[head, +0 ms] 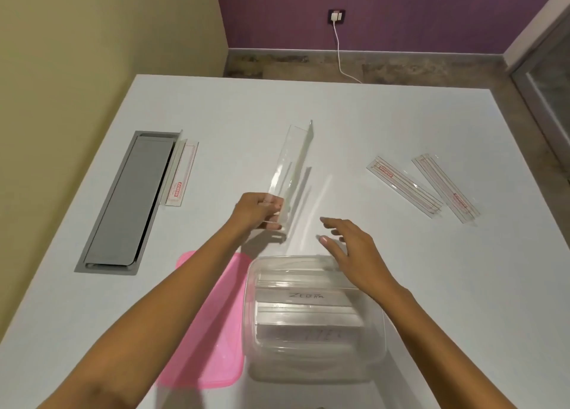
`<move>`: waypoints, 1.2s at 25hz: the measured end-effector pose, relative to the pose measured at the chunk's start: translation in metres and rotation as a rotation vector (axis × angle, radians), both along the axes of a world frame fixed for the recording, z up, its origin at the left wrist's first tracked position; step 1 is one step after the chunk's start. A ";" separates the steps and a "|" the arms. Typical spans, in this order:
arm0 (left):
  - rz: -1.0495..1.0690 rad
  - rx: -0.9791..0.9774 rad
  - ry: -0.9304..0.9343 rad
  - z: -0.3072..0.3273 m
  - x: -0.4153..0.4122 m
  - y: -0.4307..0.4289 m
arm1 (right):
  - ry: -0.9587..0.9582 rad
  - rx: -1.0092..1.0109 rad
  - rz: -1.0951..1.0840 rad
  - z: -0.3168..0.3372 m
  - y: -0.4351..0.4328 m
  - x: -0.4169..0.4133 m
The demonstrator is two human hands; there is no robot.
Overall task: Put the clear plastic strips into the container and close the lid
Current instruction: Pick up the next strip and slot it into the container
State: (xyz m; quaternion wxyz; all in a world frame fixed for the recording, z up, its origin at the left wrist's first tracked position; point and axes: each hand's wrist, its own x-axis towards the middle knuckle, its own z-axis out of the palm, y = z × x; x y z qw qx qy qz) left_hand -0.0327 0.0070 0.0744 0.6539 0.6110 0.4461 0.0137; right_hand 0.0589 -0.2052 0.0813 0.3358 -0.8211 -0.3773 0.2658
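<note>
Closest to the person, a clear box point(314, 322) sits open on a white table point(431, 285). A few clear strips already lie flat inside it, and one has "ZEBRA" written on it. A pink lid point(209, 322) lies flat on the table, just left of the box and touching it.

A little farther out, the left hand point(257, 209) pinches the near end of a long clear strip point(291, 164). The strip is bent along its length and points up and away from the hand. The right hand point(348, 242) hangs over the far edge of the box with its fingers spread and nothing in it.

Farther on the right, two flat strips with red print point(404, 186) point(445, 188) lie side by side on the table. On the left, one more strip with red print point(182, 174) lies just beside a grey hatch point(129, 202) set into the tabletop.

Past the table there is a brown floor. A white cord point(339, 53) runs down from a plug point(336, 16) in the purple wall point(431, 10) at the back. The wall on the left is pale yellow point(92, 38).
</note>
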 end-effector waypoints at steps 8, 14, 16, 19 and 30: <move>-0.247 -0.264 -0.129 0.034 -0.027 -0.082 | 0.714 0.371 -0.189 0.045 0.014 -0.016; -0.326 -0.278 -0.131 0.039 -0.054 -0.097 | 0.829 0.488 -0.196 0.045 -0.007 -0.033; -0.271 -0.234 -0.153 0.041 -0.066 -0.094 | 0.775 0.467 -0.199 0.044 -0.018 -0.033; 0.025 0.099 -0.084 0.036 -0.085 -0.091 | 0.571 0.339 -0.142 0.045 -0.039 -0.037; 0.125 0.353 0.120 -0.010 -0.115 -0.083 | -0.062 -0.286 0.353 -0.012 -0.066 -0.066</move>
